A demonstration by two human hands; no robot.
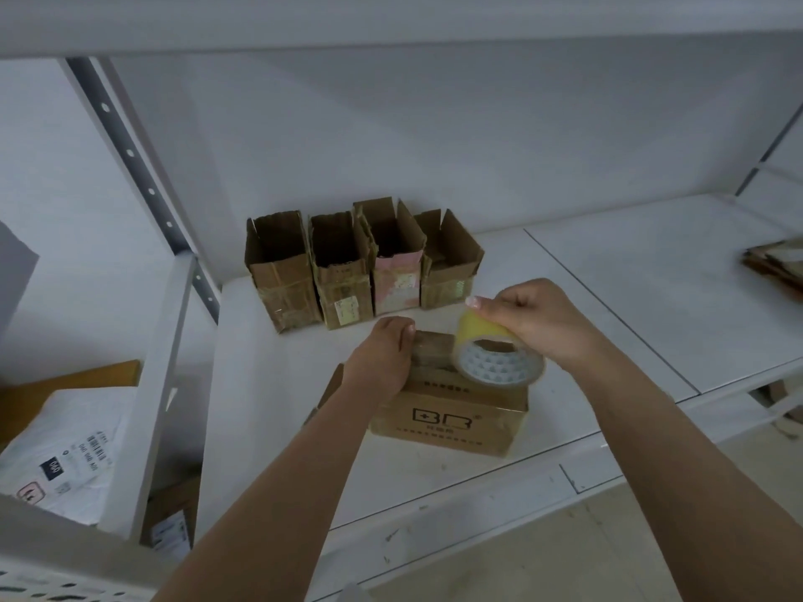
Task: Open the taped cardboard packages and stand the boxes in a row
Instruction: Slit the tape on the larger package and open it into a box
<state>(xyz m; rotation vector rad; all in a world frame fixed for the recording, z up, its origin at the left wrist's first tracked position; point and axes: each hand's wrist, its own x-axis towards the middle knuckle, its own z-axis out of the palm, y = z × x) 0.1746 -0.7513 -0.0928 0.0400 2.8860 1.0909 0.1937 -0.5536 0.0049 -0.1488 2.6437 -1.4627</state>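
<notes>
White metal shelf (608, 297), wide board, upright post with holes at left. All the task's things sit on this board.

Row of four opened cardboard boxes (360, 262) stands upright at the back left of the shelf, side by side and touching, top flaps up, insides dark. Old tape and label scraps on their fronts; the third from left has pinkish patches.

In front of the row, nearer the shelf edge, one closed cardboard package (452, 421) lies flat, printed logo on the side facing the camera. A smaller brown box or flap sits on its top at the back; which of the two, cannot tell.

White mailer bag (65, 445) with printed labels lies below left, outside the shelf, over brown cardboard. Flattened cardboard (775, 265) at the far right edge of the shelf.

Left hand (384, 360) rests palm down on the top of the package, fingers curled over the small brown piece: grip pressing it down.

Right hand (539, 317) holds a tape roll (495, 362) tilted over the package's top right, fingers and thumb pinching the yellowish roll's upper rim. The roll's lower edge touches or nearly touches the package.
</notes>
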